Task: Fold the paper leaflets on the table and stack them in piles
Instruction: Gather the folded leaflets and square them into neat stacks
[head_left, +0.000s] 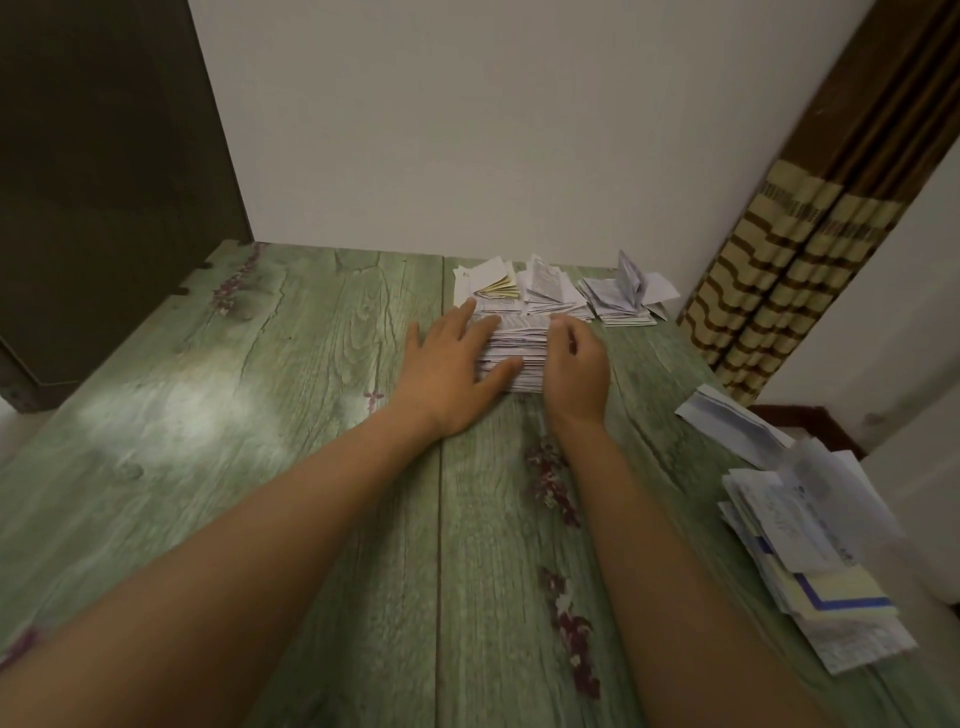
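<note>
A thick pile of folded white leaflets (519, 345) stands on the green table (260, 415) toward the far side. My left hand (449, 369) lies against the pile's left side with straight, spread fingers touching the paper edges. My right hand (576, 364) rests on the pile's right side with curled fingers on its top edge; whether they grip paper is unclear. Behind this pile sit more folded piles (540, 288) and a looser one (626, 296) near the wall. A heap of unfolded leaflets (810, 545) lies at the table's right edge.
A white wall closes the far edge of the table. A dark door or cabinet (104, 182) stands at the left. A striped brown curtain (779, 249) hangs at the right. A single white sheet (727, 415) lies near the right edge.
</note>
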